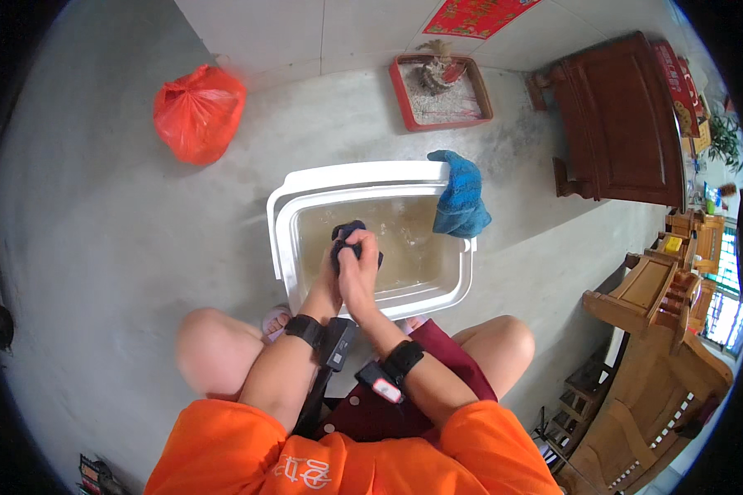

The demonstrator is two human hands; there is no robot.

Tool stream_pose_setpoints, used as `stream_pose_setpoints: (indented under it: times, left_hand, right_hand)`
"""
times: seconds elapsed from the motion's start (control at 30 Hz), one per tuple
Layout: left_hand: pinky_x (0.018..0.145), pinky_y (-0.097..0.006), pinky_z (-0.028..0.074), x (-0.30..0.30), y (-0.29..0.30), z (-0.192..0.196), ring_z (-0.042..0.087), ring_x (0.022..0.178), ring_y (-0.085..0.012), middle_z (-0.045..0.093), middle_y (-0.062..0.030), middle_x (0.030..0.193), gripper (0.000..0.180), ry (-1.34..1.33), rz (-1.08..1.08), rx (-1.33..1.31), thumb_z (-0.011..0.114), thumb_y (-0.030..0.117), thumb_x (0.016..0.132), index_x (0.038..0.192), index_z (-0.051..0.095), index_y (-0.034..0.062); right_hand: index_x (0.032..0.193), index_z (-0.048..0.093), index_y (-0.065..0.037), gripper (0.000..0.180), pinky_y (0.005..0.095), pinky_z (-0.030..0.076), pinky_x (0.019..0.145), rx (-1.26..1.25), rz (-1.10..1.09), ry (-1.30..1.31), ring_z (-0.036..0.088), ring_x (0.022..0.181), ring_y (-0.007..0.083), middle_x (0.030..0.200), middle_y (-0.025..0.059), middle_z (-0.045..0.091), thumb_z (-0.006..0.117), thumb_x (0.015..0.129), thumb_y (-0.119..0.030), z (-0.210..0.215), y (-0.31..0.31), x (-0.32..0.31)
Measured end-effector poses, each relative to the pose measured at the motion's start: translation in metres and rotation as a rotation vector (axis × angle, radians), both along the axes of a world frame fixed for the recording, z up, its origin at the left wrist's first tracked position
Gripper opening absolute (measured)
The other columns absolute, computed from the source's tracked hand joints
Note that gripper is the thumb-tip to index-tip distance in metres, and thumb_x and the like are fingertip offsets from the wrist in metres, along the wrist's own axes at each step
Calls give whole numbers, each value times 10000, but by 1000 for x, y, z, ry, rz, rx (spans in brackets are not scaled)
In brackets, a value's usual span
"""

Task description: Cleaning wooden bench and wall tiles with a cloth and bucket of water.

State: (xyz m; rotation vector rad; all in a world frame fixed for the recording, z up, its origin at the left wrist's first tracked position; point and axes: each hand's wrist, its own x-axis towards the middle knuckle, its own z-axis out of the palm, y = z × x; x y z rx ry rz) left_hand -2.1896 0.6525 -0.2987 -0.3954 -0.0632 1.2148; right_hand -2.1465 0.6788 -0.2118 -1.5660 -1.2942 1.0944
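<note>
Both hands meet over the near half of a white plastic tub [282,239] of murky water. The right hand [360,266] lies on top, its fingers curled and pressed tight around a dark cloth [348,232]; the cloth bunches out beyond the fingertips toward the far side and a dark edge shows at the right of the knuckles. The left hand [332,280] is mostly hidden beneath the right, close against the same cloth, and I cannot tell how its fingers are set. The cloth sits just above or at the water's surface, inside the tub's near-left part.

A blue towel [461,196] hangs over the tub's far right rim. The tub rests on a bare grey concrete floor [107,247]. On that floor, well apart from the tub, are 1 red plastic bag [198,111] at the far left and 1 red tray [442,92] by the white wall. Dark wooden furniture [623,124] stands at the right.
</note>
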Motion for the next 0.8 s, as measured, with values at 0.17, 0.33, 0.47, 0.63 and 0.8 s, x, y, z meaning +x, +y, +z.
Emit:
stream_pose_setpoints:
  times: [0.17, 0.33, 0.47, 0.63, 0.8]
  left_hand:
    - [943, -392, 395, 33, 30, 37, 534, 987, -239, 547, -116, 1076, 296, 416, -98, -635, 405, 203, 921, 1120, 477, -3]
    - [923, -397, 382, 6, 20, 2, 523, 984, -251, 548, -97, 1053, 249, 579, 35, -694, 504, 168, 880, 1088, 491, 32]
    - [934, -380, 321, -11, 2, -27, 480, 1051, -195, 530, -59, 1138, 468, 789, -84, -864, 646, 337, 784, 1145, 501, 76]
    - [1028, -449, 174, 15, 33, 10, 337, 1219, -193, 443, -68, 1295, 739, 1132, -225, -951, 614, 578, 726, 1275, 418, 124]
    - [919, -435, 375, -22, 18, 9, 485, 1072, -202, 504, -58, 1182, 692, 655, -256, -567, 532, 660, 732, 1233, 445, 190]
  right_hand:
    - [962, 480, -11, 270, 390, 354, 861, 152, 18, -216, 455, 924, 340, 935, 186, 496, 490, 697, -64, -33, 53, 67]
    - [1348, 278, -128, 727, 520, 320, 887, -57, 235, -913, 405, 1050, 421, 1195, 232, 400, 631, 720, -232, -25, 36, 99]
    - [1371, 258, -236, 781, 593, 237, 962, -120, 616, -1154, 293, 1213, 450, 1416, 229, 128, 668, 709, -296, -35, 20, 80]
    - [1336, 321, -122, 844, 452, 364, 953, -179, 564, -1161, 367, 1205, 386, 1343, 252, 308, 729, 603, -216, -122, 44, 123]
    - [1037, 565, 1, 499, 403, 439, 822, -393, 471, -503, 520, 950, 390, 1059, 268, 487, 681, 618, -244, -58, 44, 65]
